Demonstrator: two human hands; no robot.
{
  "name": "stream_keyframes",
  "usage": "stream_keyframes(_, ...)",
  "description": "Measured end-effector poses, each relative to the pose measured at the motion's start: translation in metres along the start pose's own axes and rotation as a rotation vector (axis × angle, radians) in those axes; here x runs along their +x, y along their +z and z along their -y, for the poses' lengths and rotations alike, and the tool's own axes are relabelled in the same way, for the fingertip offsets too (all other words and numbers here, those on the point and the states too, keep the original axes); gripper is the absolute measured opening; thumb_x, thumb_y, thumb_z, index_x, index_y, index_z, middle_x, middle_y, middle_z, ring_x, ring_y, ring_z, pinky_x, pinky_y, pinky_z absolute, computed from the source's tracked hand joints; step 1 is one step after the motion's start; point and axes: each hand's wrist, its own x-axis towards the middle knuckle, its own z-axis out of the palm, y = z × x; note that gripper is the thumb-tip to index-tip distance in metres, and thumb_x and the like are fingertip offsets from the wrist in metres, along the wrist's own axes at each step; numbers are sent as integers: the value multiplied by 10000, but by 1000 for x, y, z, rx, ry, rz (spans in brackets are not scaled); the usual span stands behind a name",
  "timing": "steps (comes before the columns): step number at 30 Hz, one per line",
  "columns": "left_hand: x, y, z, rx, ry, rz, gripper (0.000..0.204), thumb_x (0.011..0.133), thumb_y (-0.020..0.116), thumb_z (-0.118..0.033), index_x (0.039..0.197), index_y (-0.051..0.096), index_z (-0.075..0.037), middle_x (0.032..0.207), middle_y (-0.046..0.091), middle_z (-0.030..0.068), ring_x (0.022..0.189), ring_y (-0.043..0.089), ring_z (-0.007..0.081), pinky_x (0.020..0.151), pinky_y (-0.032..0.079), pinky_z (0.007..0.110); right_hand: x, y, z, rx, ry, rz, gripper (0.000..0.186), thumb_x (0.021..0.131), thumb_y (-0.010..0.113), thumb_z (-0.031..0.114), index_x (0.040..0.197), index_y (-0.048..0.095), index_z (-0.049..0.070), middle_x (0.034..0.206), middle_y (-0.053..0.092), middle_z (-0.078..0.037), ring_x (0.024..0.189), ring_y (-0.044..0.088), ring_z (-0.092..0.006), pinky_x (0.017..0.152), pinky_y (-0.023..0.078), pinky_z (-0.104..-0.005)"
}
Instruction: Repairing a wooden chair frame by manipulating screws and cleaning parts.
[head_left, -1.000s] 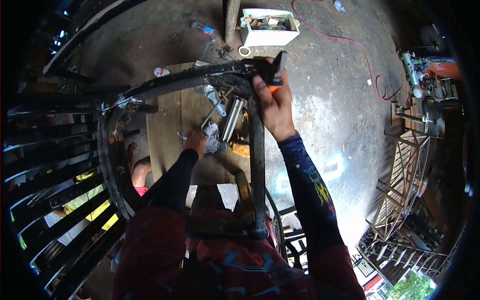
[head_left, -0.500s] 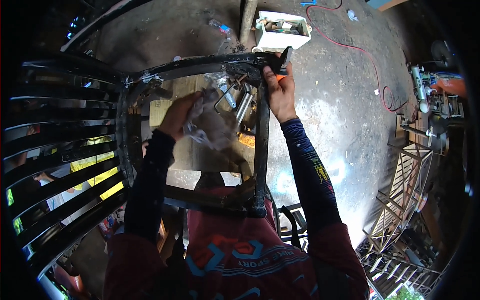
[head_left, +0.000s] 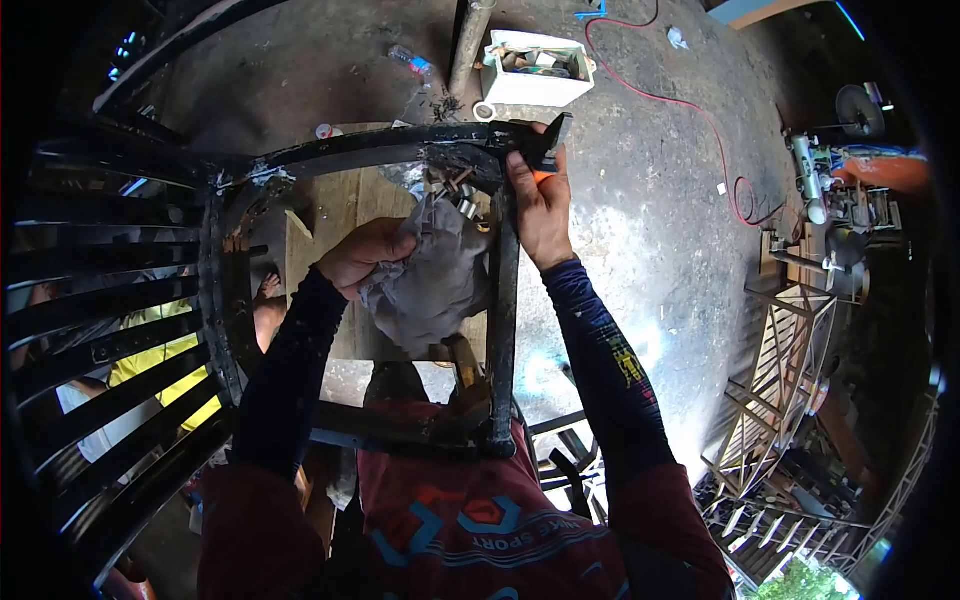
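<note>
A black slatted chair frame [head_left: 505, 330] lies across in front of me, its open seat rectangle over a wooden board [head_left: 340, 205]. My left hand [head_left: 365, 255] is closed on a crumpled grey rag [head_left: 435, 285], which hangs inside the rectangle. At the frame's far right corner, my right hand [head_left: 545, 205] is closed round an orange-and-dark tool [head_left: 550, 150] with a flat, angular end. Its thumb presses by the corner; fingers behind are partly hidden, so the tool's kind is unclear. Metal pieces [head_left: 465, 200] lie beyond the rag.
The chair's slatted part [head_left: 110, 260] fills the left side, with another person's hand [head_left: 270, 285] and yellow clothing behind it. A white box of odds and ends [head_left: 540, 90] stands on the floor ahead. A red hose [head_left: 690, 105] runs at the right, near metal frames [head_left: 780, 390].
My left hand has brought the rag right, closer to the frame's right bar, and the rag now covers more of the metal pieces. My right hand keeps its hold at the corner.
</note>
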Motion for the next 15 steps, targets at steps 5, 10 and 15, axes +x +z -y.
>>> stream_keyframes(5, 3, -4, -8, 483, 53, -130, 389, 935, 686, -206, 1226, 600, 37, 1078, 687, 66, 922, 634, 135, 866, 506, 306, -1, -1, -8, 42, 12, 0, 431, 1024, 545, 112, 1410, 359, 62, 1234, 573, -79, 1095, 562, -128, 954, 462, -268)
stream_keyframes(10, 3, 16, -8, 580, 8, -357, 297, 917, 689, -167, 1128, 662, 40, 973, 699, 62, 861, 617, 120, 824, 502, 301, -3, 1, 1, 94, 27, 24, 429, 1022, 540, 94, 1405, 349, 69, 1228, 568, -79, 1103, 558, -135, 971, 460, -276)
stream_keyframes(15, 2, 45, -16, 691, -69, -556, 233, 898, 692, -122, 1057, 695, 48, 908, 707, 72, 797, 619, 123, 768, 505, 290, -3, 1, -2, 96, 22, 22, 425, 1020, 535, 79, 1404, 352, 64, 1231, 564, -84, 1110, 557, -145, 985, 458, -283)
